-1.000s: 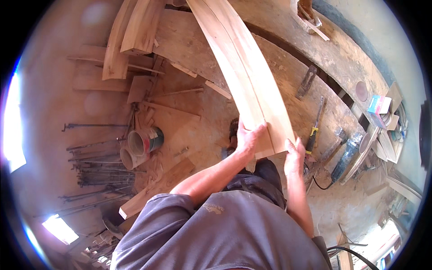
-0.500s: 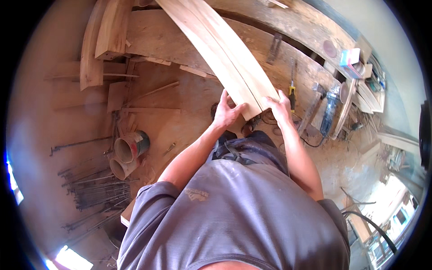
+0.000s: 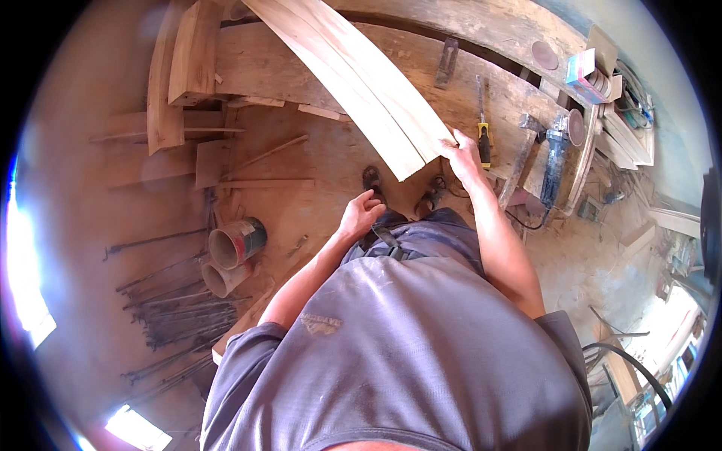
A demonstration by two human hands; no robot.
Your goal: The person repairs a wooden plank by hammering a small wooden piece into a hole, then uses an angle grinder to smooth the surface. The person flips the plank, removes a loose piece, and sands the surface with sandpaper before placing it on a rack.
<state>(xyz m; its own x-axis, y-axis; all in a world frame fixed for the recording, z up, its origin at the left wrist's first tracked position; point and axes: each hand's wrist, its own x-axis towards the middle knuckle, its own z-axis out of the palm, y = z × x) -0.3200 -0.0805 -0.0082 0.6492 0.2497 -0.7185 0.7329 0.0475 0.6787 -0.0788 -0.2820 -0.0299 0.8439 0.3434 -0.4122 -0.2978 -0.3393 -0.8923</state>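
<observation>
A long pale wooden plank runs from the top of the view down to my waist, its far part lying over a heavy wooden workbench. My right hand grips the plank's near right corner. My left hand is off the plank, hanging loosely curled above my waist with nothing in it. My feet in dark shoes stand on the dusty floor just below the plank's end.
On the bench's right part lie a yellow-handled chisel, an angle grinder, a metal clamp and boxes. Two cans and a pile of metal rods lie on the floor at left, beside offcuts.
My left hand has let go of the plank and dropped toward my waist. My right hand keeps hold of the plank's end, and the view has swung toward the bench.
</observation>
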